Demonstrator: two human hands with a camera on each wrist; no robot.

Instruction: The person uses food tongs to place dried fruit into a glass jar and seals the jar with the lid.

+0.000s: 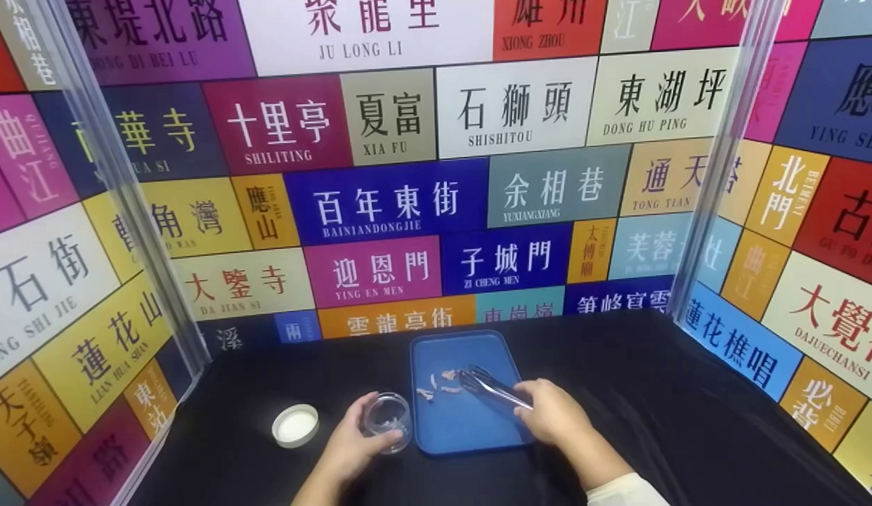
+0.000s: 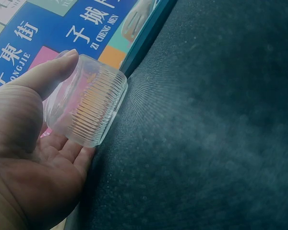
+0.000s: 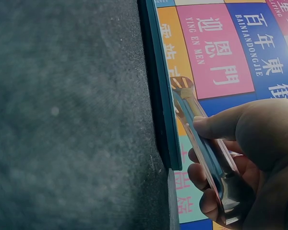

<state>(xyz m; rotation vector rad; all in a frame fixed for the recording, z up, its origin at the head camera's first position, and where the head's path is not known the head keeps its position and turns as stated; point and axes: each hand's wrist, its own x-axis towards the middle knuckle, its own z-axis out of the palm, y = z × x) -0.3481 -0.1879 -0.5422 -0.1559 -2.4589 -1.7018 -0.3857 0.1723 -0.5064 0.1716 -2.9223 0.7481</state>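
Note:
My left hand [image 1: 353, 437] grips a clear ribbed jar [image 1: 388, 422] beside the left edge of a blue tray [image 1: 471, 432]. In the left wrist view the thumb and fingers curl round the jar [image 2: 93, 103]. The jar's mouth is uncovered in the head view. My right hand [image 1: 554, 411] holds metal tongs [image 1: 495, 388] over the tray. Their tips reach several small pale pieces [image 1: 436, 386] lying on the tray; whether the tips pinch one is too small to tell. The right wrist view shows thumb and fingers round the tongs [image 3: 211, 163].
A round white lid [image 1: 296, 426] lies on the black cloth [image 1: 246, 393] to the left of my left hand. Colourful panels with Chinese place names [image 1: 393, 204] stand behind the table and at both sides, with clear upright strips [image 1: 724, 140] at the corners.

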